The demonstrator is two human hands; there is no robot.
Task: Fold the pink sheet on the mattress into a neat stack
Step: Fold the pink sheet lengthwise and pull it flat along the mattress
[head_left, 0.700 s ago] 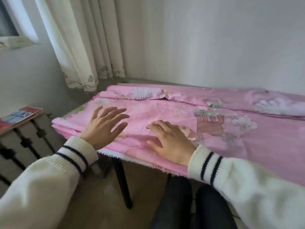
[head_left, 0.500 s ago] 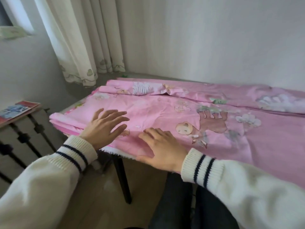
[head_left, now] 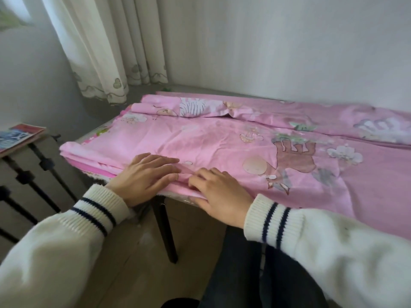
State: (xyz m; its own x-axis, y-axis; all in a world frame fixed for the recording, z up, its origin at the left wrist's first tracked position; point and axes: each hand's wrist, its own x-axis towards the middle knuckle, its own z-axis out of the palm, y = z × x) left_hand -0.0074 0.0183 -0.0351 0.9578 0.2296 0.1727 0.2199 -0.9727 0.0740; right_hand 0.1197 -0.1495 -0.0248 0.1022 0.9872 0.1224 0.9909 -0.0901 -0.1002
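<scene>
Pink sheet (head_left: 222, 147) is lying spread along the mattress, which it is hiding almost entirely, so only a pale strip of mattress edge (head_left: 178, 197) is showing under the near hem. It is already doubled lengthwise, judging by the stacked layers showing at its left end, and a rolled ridge of the same fabric is running along the far side of the sheet, towards the wall. Being folded long and narrow like this is probably meant to make the coming crosswise folds easier.

Beyond the sheet's far left corner a cream curtain (head_left: 106, 52) is hanging. Left of the sheet, well apart from it, a magazine (head_left: 17, 135) is resting on a low dark rack.

At the sheet's near edge, close to its left end, both hands are working side by side. The left hand (head_left: 144, 176) is lying flat with straight fingers pressing the layers down, apparently to keep them aligned. The right hand (head_left: 220, 194), just beside it, is bending its fingers onto a small raised crease; whether it is actually pinching the cloth I cannot tell. A small ridge of fabric is bunching between the two hands, which suggests smoothing or gathering the hem.
</scene>
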